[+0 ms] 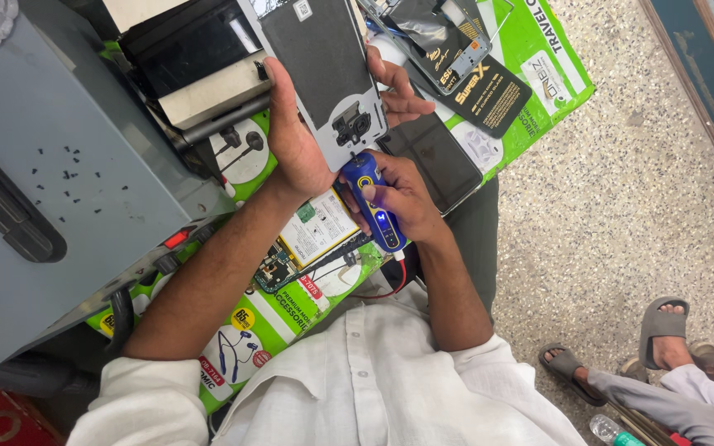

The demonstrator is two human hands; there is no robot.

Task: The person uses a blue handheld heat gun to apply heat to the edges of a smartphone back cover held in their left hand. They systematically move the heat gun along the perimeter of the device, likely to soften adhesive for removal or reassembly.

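My left hand (295, 136) grips a grey phone back panel (320, 62), held up with its camera cut-out toward me. My right hand (406, 198) is closed around a blue electric screwdriver (376, 206) with a lit blue light; its tip touches the panel's lower edge. A red cable runs from the tool's rear end. Under my forearms lies an opened phone body (316, 239) showing a white battery and circuit board.
A green printed cardboard sheet (539, 58) covers my lap. A dark phone screen (440, 157) and black packets (477, 83) lie on it. A grey machine (59, 190) dotted with tiny screws stands left. Another person's sandalled feet (613, 347) rest on the speckled floor.
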